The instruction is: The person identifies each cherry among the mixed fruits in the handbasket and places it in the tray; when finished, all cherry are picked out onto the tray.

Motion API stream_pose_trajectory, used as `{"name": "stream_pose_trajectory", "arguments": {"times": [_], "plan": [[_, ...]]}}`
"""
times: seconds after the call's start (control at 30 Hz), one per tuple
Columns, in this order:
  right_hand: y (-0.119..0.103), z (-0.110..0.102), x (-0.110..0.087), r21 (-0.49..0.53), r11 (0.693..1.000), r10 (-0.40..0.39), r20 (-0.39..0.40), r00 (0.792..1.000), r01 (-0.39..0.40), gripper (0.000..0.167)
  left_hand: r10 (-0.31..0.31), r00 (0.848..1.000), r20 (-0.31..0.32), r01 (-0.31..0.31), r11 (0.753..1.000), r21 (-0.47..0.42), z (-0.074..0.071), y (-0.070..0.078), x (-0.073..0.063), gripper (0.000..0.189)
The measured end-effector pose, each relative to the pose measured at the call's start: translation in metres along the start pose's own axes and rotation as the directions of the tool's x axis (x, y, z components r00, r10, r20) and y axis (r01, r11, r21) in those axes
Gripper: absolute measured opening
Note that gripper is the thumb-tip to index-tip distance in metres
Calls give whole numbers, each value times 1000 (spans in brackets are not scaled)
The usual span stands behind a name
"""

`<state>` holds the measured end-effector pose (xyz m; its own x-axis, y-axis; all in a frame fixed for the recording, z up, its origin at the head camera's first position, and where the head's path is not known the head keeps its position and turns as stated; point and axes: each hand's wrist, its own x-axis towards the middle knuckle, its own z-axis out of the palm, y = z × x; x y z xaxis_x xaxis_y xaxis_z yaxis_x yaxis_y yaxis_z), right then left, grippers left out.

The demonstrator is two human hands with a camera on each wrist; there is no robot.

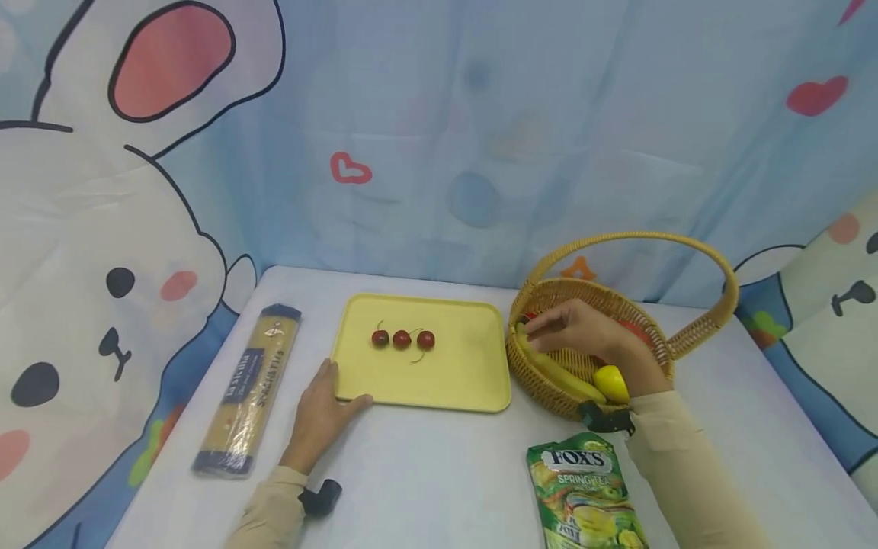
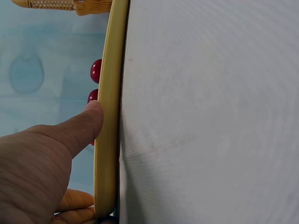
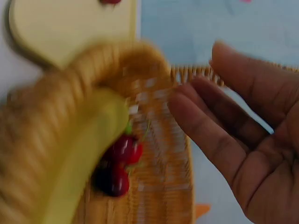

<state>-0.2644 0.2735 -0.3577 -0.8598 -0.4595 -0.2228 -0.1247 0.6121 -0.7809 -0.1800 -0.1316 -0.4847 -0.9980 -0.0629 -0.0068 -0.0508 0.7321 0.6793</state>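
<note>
Head view: seemingly partway, with three cherries [image 1: 402,340] on the tray [image 1: 453,385]. Left wrist: at the tray's edge, with left hand [image 2: 35,170] spread. Right wrist: with right hand [image 3: 254,163] parted, holding nothing, and more cherries [image 3: 122,149] left in the basket [image 3: 173,182].

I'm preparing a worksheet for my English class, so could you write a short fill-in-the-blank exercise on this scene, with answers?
1. The number of cherries on the tray is ____.
2. The left hand touches the tray, whose colour is ____.
3. In the head view, the spaghetti packet lies on the tray's ____ side, while the right hand is over the basket.
4. The green packet bears the brand name ____.

Missing words: three; yellow; left; FOX'S.
</note>
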Motion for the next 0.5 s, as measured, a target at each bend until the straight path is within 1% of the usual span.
{"name": "stream_pose_trajectory", "arguments": {"times": [0.07, 0.1, 0.2, 0.23, 0.33, 0.43, 0.5], "plan": [[11, -13, 3, -32, 996, 82, -95, 992, -85, 42, 2, 1000, 0, -2, 1000, 1, -1, 0, 0, 92], [16, -18, 5, -23, 992, 121, -130, 984, -124, 45, 6, 1000, -3, -6, 1000, 2, -1, -1, 0, 92], [30, -29, 10, 43, 979, 205, -203, 958, -201, 52, 23, 1000, -11, -23, 1000, 5, -2, -2, -1, 92], [35, -32, 12, 74, 974, 225, -212, 951, -214, 52, 26, 1000, -13, -26, 1000, 4, -1, -2, -2, 92], [47, -36, 16, 132, 965, 253, -245, 936, -227, 51, 35, 999, -15, -35, 999, -2, -1, -2, -2, 92], [57, -35, 21, 114, 961, 274, -278, 921, -251, 49, 33, 999, -19, -33, 999, -3, 0, 0, -2, 92], [62, -32, 24, 72, 959, 282, -296, 913, -274, 48, 31, 999, -21, -31, 1000, -1, 0, 1, -2, 91]]}}
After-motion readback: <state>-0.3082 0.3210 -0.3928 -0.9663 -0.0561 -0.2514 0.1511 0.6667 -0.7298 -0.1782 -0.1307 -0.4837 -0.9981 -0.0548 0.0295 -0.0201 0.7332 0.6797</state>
